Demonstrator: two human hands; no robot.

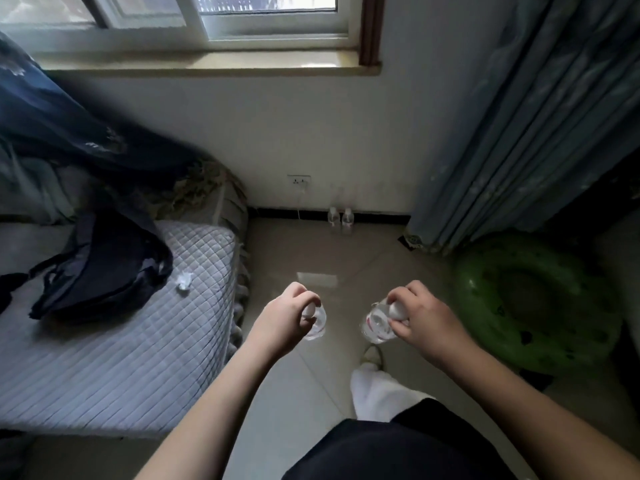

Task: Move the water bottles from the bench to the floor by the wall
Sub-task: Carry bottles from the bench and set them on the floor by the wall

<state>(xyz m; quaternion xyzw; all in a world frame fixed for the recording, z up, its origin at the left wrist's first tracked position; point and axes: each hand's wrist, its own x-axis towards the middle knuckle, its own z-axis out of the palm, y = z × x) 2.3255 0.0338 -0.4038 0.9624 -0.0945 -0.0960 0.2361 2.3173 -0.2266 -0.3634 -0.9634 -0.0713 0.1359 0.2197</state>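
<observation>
- The person stands on the tiled floor (311, 375), facing the white wall (277, 133) under the window (207, 19), both bare arms stretched forward.
- The left hand (282, 318) is curled shut around the white cap of a clear water bottle (317, 327), which hangs down from the fingers (304, 296) above the floor.
- The right hand (420, 318) grips a second bottle (375, 325) the same way, fingers closed over its cap; a red and white label shows on its side.
- The two held bottles are near each other but apart, between the bench (121, 341) on the left and a green swim ring (533, 299) on the right.
- Two more bottles (341, 218) stand upright on the floor against the dark baseboard, just beside one another, below and to the right of a wall socket (298, 180).
- The quilted grey bench carries a dark bag (104, 268) and what looks like a crumpled tissue (183, 281), though it is too small to be sure.
- A blue-grey curtain (519, 133) hangs at the right, reaching the floor near the swim ring.
- One white-socked foot (377, 389) shows below the right hand.
</observation>
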